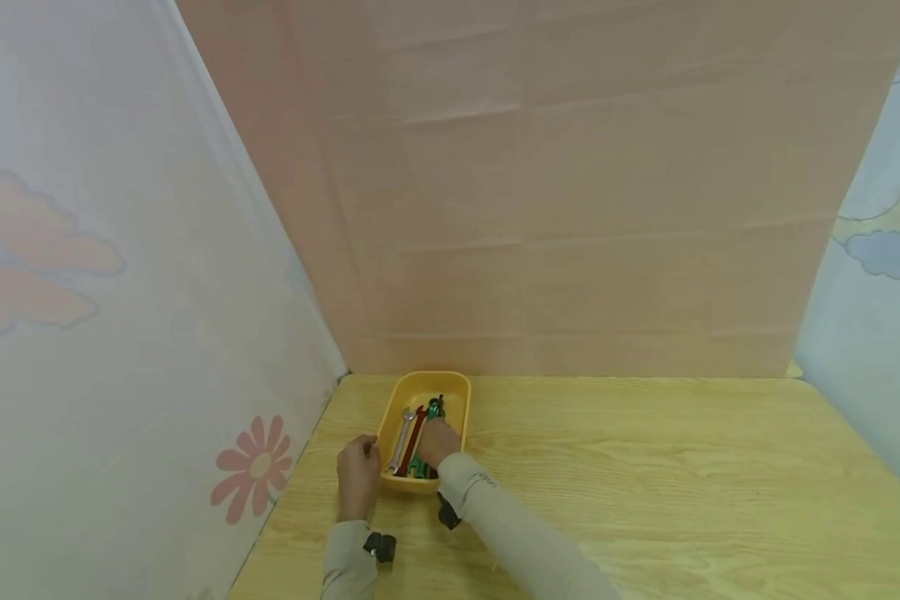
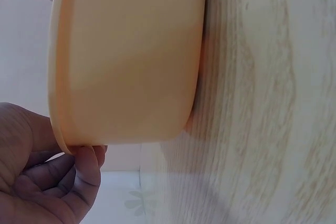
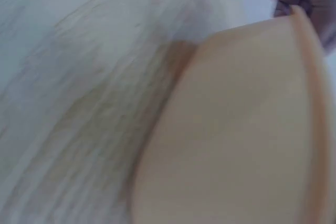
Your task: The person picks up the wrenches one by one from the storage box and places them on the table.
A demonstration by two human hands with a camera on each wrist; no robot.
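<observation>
A yellow plastic bin (image 1: 456,400) stands on the table with several wrenches lying lengthwise in it. On its left is a silver wrench (image 1: 401,442), beside it a red wrench (image 1: 412,443), then a green wrench (image 1: 418,465). My left hand (image 1: 358,477) pinches the bin's left rim; the left wrist view shows thumb and fingers (image 2: 86,174) at the rim's corner. Reaching in over the right side, my right hand (image 1: 438,442) covers the middle of the green wrench. Its fingertips are hidden, and I cannot tell whether they grip a wrench.
The wood-patterned table (image 1: 645,467) extends right of the bin. A pale wall with a flower print (image 1: 258,467) rises close on the left, and a pinkish-brown sheet (image 1: 570,208) hangs behind the table. A printed wall (image 1: 870,333) borders the right side.
</observation>
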